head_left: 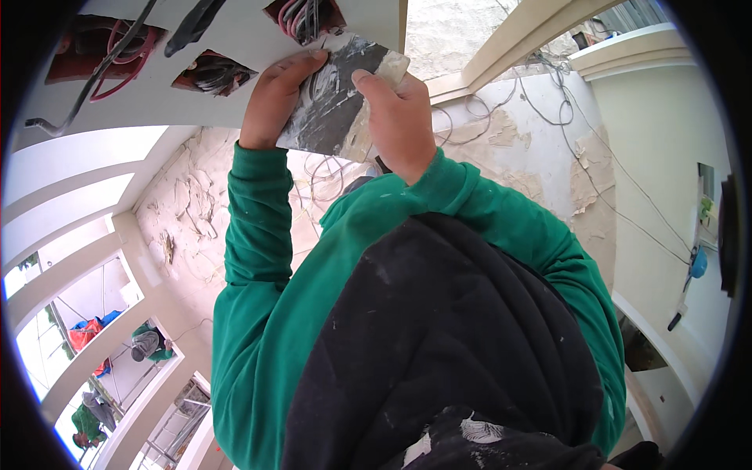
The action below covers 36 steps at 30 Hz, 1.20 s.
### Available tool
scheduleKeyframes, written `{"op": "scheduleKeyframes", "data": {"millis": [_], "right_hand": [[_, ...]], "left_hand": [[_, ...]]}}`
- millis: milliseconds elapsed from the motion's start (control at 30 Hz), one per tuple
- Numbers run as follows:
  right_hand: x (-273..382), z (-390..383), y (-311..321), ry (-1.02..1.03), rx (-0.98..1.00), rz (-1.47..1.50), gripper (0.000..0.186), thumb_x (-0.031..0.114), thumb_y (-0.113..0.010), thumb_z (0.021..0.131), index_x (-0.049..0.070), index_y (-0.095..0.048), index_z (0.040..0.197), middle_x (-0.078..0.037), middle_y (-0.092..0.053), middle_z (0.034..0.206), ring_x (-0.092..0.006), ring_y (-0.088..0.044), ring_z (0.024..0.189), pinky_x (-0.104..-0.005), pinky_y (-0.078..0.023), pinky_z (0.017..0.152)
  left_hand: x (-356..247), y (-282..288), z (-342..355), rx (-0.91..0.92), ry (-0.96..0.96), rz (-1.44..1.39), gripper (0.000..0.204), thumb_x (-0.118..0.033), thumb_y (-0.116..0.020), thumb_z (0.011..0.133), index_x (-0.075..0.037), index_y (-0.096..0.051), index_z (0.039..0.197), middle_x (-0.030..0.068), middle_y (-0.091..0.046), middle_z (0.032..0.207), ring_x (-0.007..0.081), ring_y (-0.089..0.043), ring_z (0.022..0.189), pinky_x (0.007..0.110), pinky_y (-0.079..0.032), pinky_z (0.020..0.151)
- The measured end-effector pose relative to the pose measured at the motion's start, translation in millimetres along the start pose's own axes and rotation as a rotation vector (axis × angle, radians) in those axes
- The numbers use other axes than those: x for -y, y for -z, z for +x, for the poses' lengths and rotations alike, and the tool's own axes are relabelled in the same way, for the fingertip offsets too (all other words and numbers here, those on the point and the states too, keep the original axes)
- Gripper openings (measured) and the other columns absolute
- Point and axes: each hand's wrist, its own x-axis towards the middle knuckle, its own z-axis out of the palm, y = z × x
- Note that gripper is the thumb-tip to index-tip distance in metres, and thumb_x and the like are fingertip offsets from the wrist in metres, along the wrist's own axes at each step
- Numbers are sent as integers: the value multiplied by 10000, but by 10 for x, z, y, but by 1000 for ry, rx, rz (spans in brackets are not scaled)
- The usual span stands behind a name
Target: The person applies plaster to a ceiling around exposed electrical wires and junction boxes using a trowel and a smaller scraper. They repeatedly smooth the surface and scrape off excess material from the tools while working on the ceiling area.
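The fingers (301, 69) of the left hand (269, 106) and those of the right hand (403, 129) grasp opposite edges of a flat grey plate (333, 98), which is held up, tilted, near a white panel (180, 106) — most of them curl beneath it, out of sight. Whitish paste streaks the plate's smooth face and crusts thickly along its right side. Rough cut-outs in the panel show tangled wires (300, 17); a dark object (194, 30) beside them is cut off above, its kind unclear. Below lies a floor (200, 243) with torn, crumpled brown covering and loose cables (565, 110). A smeared black garment (446, 313) blocks the lower middle — two people (150, 343) beyond the frames at left appear small.
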Motion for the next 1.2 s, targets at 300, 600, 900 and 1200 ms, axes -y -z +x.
{"op": "scheduleKeyframes", "data": {"millis": [300,600,900,1200], "right_hand": [[-193,-120,-48,17,-41,65,222,181,-639,931,-26,-681,1000,-23,-683,849,-87,-602,753,-277,-492,675],[-72,-199,-119,36,-105,-105,265,196,-626,926,-52,-672,1007,-50,-686,839,-117,-609,747,-301,-500,683],[-86,-294,-83,12,-110,-91,273,205,-633,922,-52,-679,999,-50,-674,798,-108,-601,731,-287,-497,675],[-121,-284,-258,44,-151,-134,252,192,-640,910,-45,-686,979,-50,-678,792,-109,-607,717,-285,-499,663]], "left_hand": [[-76,200,-187,191,266,-216,357,-213,-570,1008,85,-596,1203,99,-687,1073,133,-649,918,264,-517,820],[-104,299,-122,295,332,-220,336,-182,-548,1011,85,-590,1211,112,-685,1081,142,-654,929,268,-514,852],[83,223,-308,305,219,-322,318,-167,-518,1015,91,-618,1173,123,-691,1079,158,-660,908,282,-517,835],[111,335,-378,163,220,-312,338,-193,-540,1007,94,-621,1165,123,-693,1067,154,-658,906,272,-518,820]]}}
